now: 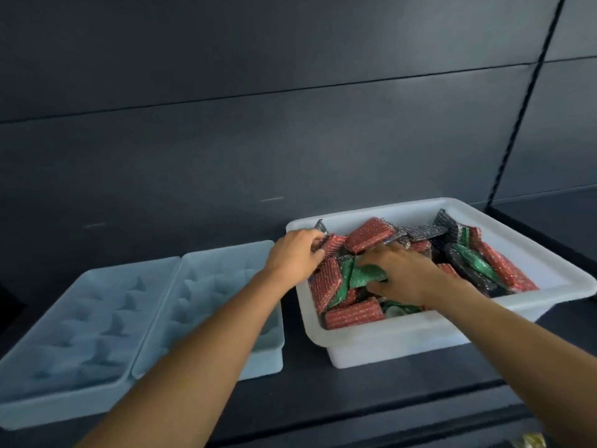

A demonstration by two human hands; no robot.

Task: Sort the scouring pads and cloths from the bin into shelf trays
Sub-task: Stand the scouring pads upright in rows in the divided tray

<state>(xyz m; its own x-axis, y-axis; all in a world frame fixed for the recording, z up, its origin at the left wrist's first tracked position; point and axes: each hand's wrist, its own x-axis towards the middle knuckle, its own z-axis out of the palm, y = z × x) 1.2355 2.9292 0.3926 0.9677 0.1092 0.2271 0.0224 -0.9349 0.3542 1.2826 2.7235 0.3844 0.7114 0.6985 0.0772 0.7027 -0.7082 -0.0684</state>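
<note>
A white bin (400, 344) on the dark shelf holds several red, green and dark grey scouring pads. My left hand (295, 253) reaches over the bin's left rim and its curled fingers pinch a red pad (332, 242) near the back left corner. My right hand (403, 274) lies in the middle of the bin, fingers and thumb curled round a green pad (365, 276). More red pads (353, 315) lie along the front wall. Two pale blue trays, one at the left (64, 318) and one beside it (206, 279), stand to the left of the bin with nothing in them.
The dark shelf surface (323, 392) runs under the trays and bin, with its front edge near the bottom. A dark panelled back wall (258, 124) rises behind. A vertical shelf upright (517, 124) stands at the right.
</note>
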